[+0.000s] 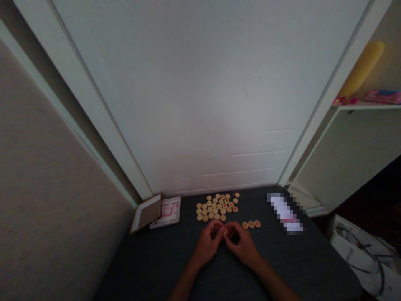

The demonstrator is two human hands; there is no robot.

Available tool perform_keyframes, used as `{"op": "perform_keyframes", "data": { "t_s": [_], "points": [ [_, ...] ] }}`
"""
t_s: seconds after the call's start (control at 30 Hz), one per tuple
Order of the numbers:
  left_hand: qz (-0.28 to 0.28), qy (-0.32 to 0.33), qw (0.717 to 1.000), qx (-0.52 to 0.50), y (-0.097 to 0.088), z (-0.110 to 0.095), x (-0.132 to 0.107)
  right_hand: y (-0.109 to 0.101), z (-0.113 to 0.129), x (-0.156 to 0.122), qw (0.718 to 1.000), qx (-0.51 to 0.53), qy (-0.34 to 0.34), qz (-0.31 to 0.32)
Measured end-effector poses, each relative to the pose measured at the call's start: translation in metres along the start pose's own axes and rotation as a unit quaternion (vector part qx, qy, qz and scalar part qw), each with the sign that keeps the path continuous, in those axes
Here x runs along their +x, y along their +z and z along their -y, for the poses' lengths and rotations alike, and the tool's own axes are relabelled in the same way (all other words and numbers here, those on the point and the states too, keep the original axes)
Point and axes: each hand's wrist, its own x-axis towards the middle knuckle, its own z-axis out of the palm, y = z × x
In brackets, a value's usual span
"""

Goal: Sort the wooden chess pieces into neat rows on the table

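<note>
Both my hands meet over a dark table (156, 263). My left hand (209, 244) and my right hand (240, 244) have curled fingers that pinch a small round wooden disc (224, 230) between them. Just beyond lies a cluster of several tan wooden discs (216, 207), some with red marks. A short row of three discs (251, 224) with red marks lies right of my hands.
A wood-framed box lid (146, 212) and a white sheet with red lines (167, 212) lie at the table's far left. A blurred white packet (285, 213) lies at the far right. A white panel rises behind the table. A shelf (366, 106) stands to the right.
</note>
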Motion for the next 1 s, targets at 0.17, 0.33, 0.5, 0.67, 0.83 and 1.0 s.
{"op": "perform_keyframes", "data": {
  "t_s": [0.17, 0.33, 0.5, 0.67, 0.83, 1.0],
  "points": [
    [0.007, 0.008, 1.000, -0.005, 0.001, -0.002, -0.001, 0.000, -0.004, -0.001, 0.999, -0.025, -0.024, -0.001],
    [0.015, 0.004, 1.000, -0.002, 0.001, -0.003, -0.001, 0.001, -0.007, -0.002, 0.999, -0.040, -0.027, 0.003],
    [0.019, 0.008, 1.000, -0.006, 0.000, -0.007, -0.002, 0.001, -0.008, 0.000, 0.998, -0.047, -0.036, -0.020],
    [0.026, 0.010, 1.000, -0.003, 0.000, -0.011, -0.004, 0.000, -0.008, 0.001, 0.996, -0.052, -0.061, -0.039],
    [0.002, 0.004, 1.000, 0.014, 0.001, -0.005, -0.003, 0.001, -0.008, -0.001, 0.994, -0.050, -0.090, -0.020],
    [0.003, -0.010, 1.000, 0.003, 0.001, -0.004, -0.001, 0.002, -0.009, -0.003, 0.993, -0.059, -0.098, -0.016]
  ]
}}
